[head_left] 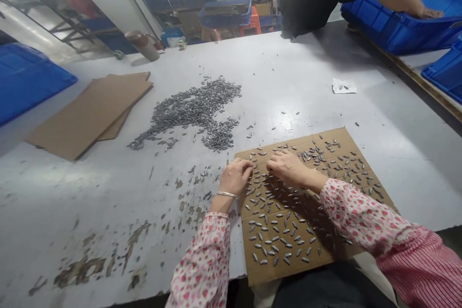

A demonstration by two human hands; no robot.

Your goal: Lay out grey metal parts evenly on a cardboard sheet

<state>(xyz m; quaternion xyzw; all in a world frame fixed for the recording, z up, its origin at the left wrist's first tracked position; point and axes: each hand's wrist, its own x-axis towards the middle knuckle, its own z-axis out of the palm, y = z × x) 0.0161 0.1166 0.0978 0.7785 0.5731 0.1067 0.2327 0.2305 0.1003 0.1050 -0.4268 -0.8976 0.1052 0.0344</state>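
My left hand (234, 176) rests with curled fingers at the left edge of a corrugated cardboard sheet (342, 142), a metal bangle on its wrist (227, 195). My right hand (287, 167) lies palm down over the sheet's upper middle, fingertips among the small grey metal sinkers (277, 224) spread across it in loose rows. Whether either hand pinches a sinker is hidden by the fingers. Beyond the sheet, a large heap of the same sinkers (191, 110) lies directly on the table, with strays nearby.
The grey work table (83, 202) has brown stains. Flat cardboard pieces (90, 115) lie left, beside a blue crate (29, 82). A co-worker's hand (428, 13) rests on a blue crate (390, 24) at the far right. A paper scrap (344, 86) lies ahead.
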